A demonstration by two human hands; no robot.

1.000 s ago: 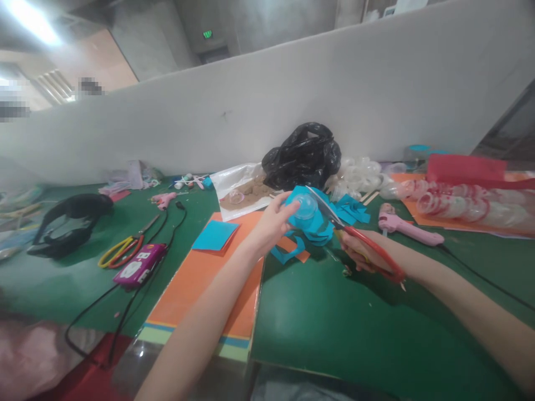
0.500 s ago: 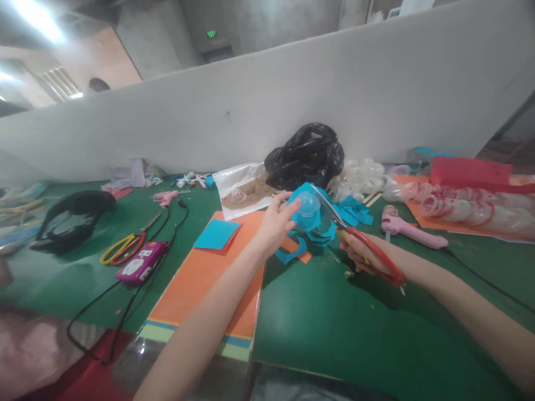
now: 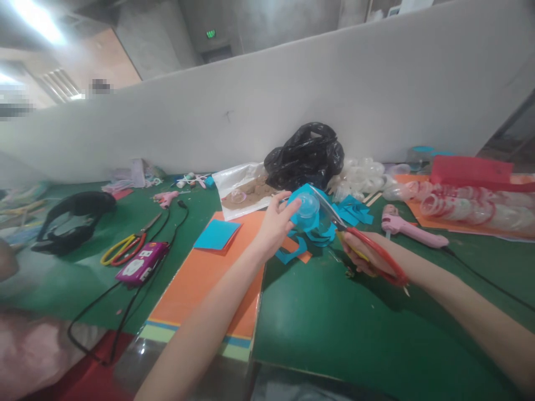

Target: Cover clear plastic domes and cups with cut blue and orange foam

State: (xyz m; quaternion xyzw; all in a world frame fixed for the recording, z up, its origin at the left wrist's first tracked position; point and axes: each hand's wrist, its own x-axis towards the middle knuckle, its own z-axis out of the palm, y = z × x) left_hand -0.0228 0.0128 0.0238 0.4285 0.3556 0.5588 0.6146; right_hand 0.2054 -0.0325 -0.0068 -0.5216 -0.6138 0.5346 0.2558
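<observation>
Head view: the left hand (image 3: 275,225) grips a light, likely brittle clear plastic dome (image 3: 308,205) by its soft blue paper (image 3: 298,213), while the right hand (image 3: 364,257) closes on red-handled scissors (image 3: 373,255).

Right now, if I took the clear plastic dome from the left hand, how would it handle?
The clear plastic dome looks thin-walled: probably light, and perhaps dented by a hard squeeze. Its glossy curve may feel slippery, and it would likely roll if set down.
</observation>
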